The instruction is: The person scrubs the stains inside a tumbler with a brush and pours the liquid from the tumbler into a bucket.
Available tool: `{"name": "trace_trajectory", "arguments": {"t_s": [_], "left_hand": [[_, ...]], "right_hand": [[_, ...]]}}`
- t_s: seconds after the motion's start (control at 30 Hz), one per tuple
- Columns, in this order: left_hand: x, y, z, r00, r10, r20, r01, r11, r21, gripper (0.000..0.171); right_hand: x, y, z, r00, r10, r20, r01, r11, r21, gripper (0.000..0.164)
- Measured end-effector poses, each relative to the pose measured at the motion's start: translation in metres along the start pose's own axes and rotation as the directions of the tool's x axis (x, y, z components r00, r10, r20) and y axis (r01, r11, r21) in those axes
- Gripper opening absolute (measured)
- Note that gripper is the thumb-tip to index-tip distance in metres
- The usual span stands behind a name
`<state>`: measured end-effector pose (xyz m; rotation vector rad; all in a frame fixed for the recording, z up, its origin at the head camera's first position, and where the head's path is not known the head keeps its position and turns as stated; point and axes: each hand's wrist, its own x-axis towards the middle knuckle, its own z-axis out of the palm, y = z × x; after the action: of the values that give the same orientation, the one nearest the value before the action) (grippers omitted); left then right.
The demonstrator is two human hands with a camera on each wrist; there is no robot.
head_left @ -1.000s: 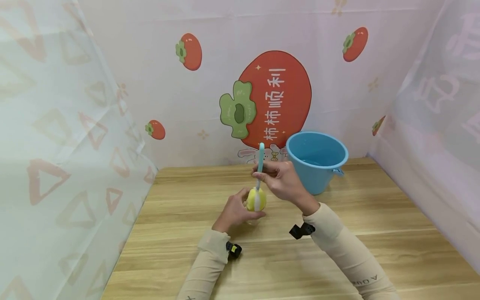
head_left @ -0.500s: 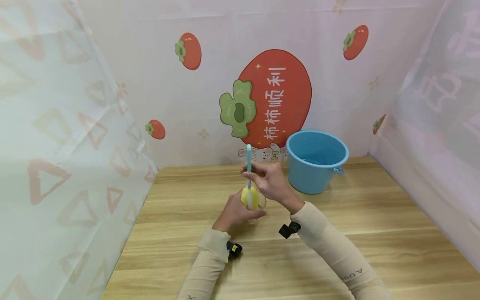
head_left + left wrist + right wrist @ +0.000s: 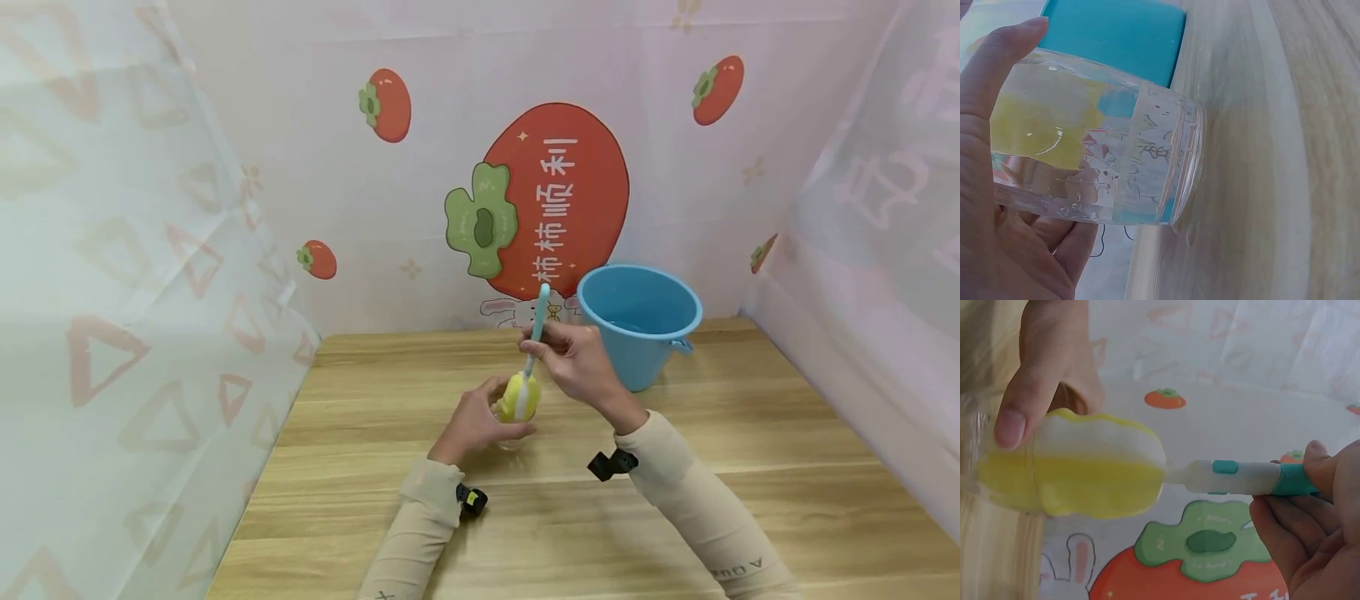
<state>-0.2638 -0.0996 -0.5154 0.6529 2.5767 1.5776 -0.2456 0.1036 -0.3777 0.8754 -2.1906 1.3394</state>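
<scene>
My left hand grips a clear cup round its side, with the cup's base close at the wooden tabletop. A sponge cup brush is in my right hand, which pinches its teal and white handle between thumb and fingers. The brush's yellow and white sponge head sits partly inside the cup and partly above its rim. In the head view the handle leans to the right at the top. Water drops and printed lines show on the cup's wall in the left wrist view.
A blue bucket stands at the back right of the wooden table, just beyond my right hand. Behind it hangs a white sheet printed with persimmons, and more sheeting closes off both sides.
My right hand has swung the brush left and then back right, tilting the handle and shifting the sponge head in the cup. My left hand has kept its hold on the cup.
</scene>
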Motion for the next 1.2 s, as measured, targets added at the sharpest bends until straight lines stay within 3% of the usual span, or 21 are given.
{"name": "trace_trajectory", "arguments": {"t_s": [0.27, 0.5, 0.7, 0.87, 1.2], "left_hand": [[0.002, -0.003, 0.000, 0.998, 0.056, -0.008, -0.055, 0.998, 0.021, 0.064], [0.005, -0.002, -0.002, 0.995, 0.096, -0.001, -0.096, 0.994, 0.044, 0.059], [0.008, -0.001, 0.000, 0.998, 0.069, -0.012, -0.068, 0.994, 0.084, 0.060], [0.004, 0.000, 0.002, 1.000, 0.022, -0.016, -0.021, 0.998, 0.052, 0.061], [0.001, 0.001, 0.002, 1.000, -0.014, -0.002, 0.014, 1.000, 0.014, 0.079]], "right_hand": [[-0.002, -0.016, 0.011, 0.998, -0.034, 0.045, 0.031, 0.997, 0.064, 0.012], [0.000, -0.010, 0.026, 0.998, -0.048, 0.042, 0.044, 0.996, 0.078, 0.012], [0.002, 0.006, 0.029, 0.998, -0.066, 0.011, 0.066, 0.997, 0.034, 0.014], [0.003, 0.015, 0.020, 0.998, -0.066, -0.015, 0.066, 0.998, 0.012, 0.016], [-0.011, 0.003, -0.002, 1.000, 0.004, 0.021, -0.004, 1.000, -0.001, 0.013]]}}
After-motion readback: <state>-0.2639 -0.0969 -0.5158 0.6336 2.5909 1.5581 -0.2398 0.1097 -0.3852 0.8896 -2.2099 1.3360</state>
